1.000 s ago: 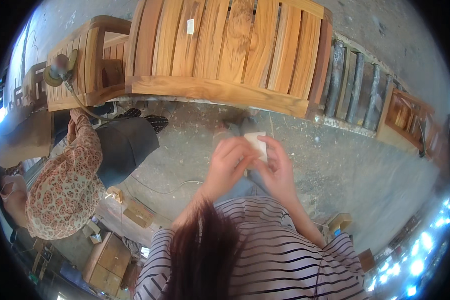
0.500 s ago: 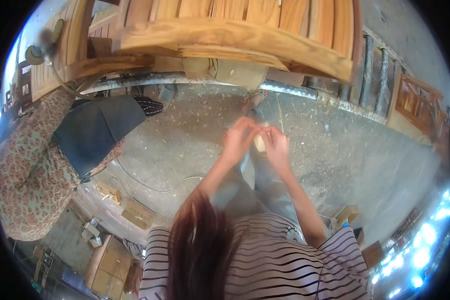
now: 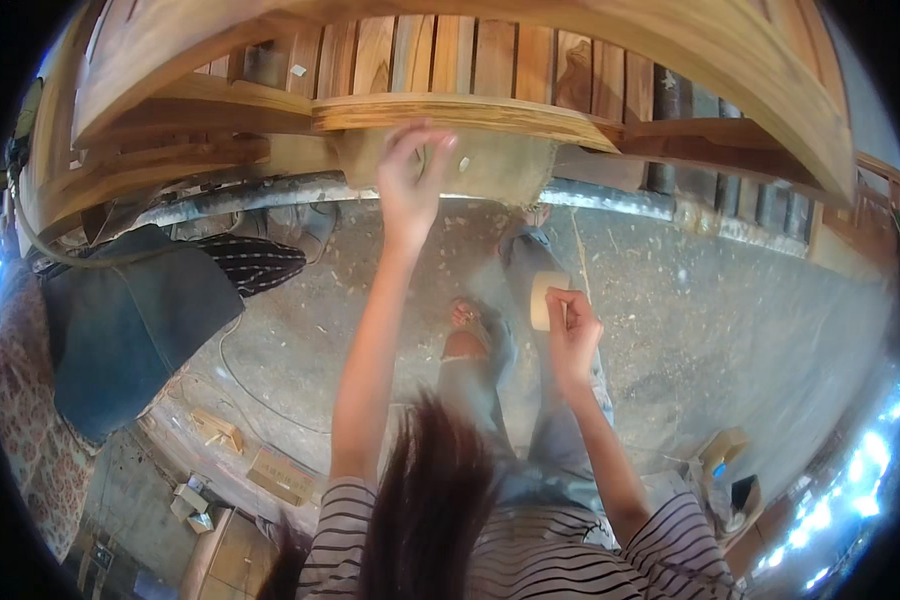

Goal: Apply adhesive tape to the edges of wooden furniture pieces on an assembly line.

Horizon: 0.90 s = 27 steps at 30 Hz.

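Observation:
My left hand [image 3: 408,190] is raised in front of the wooden bench [image 3: 470,112], by the front edge of its slatted seat. Its thumb and fingers are curled into a pinch, slightly blurred, and anything between the tips is too small to make out. Lower and to the right, my right hand [image 3: 575,340] grips a pale tan piece [image 3: 548,300] with a rounded outline, held over my leg. Whether it is a roll or a flat pad does not show. A small white scrap [image 3: 298,70] lies on the bench slats.
At the left sits another person in a patterned garment with a dark blue-grey cloth [image 3: 140,320] over the lap. A cable [image 3: 245,385] loops across the debris-strewn concrete floor [image 3: 670,340]. Cardboard boxes [image 3: 280,475] stand lower left. A metal rail [image 3: 610,200] runs under the bench.
My hands were together at the pale piece and have parted. The left moved up and forward to the bench; the right moved slightly right and down with the piece. The view has shifted.

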Motion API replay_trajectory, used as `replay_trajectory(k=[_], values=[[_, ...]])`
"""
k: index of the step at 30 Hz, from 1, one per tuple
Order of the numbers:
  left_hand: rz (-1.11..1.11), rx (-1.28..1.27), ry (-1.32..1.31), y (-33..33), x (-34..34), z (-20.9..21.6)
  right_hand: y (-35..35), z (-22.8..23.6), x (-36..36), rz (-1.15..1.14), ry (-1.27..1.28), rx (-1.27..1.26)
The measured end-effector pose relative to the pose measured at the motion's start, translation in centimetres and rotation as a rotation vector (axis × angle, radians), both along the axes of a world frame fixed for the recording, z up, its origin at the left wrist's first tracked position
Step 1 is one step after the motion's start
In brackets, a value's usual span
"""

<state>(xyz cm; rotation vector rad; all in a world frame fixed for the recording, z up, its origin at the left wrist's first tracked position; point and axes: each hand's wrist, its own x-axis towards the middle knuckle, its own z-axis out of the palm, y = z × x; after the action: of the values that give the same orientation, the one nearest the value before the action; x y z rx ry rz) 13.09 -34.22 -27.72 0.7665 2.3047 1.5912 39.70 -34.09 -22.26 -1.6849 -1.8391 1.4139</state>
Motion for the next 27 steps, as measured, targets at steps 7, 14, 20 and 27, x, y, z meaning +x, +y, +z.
replay_trajectory(k=[7,14,20,27], values=[[-0.027,-0.029,0.442,13.9,-8.4,-4.8,0.8,-5.3,1.9,0.115,0.061,-0.019],[-0.173,-0.466,0.729,21.0,-12.2,-6.8,-0.1,-6.2,3.5,0.133,0.036,-0.013],[-0.227,-0.58,0.817,21.7,-12.0,-6.9,0.0,-5.8,4.0,0.13,0.035,-0.033],[-0.273,-0.626,0.899,21.3,-11.2,-6.9,-0.1,-6.2,5.2,0.09,0.001,-0.129]])
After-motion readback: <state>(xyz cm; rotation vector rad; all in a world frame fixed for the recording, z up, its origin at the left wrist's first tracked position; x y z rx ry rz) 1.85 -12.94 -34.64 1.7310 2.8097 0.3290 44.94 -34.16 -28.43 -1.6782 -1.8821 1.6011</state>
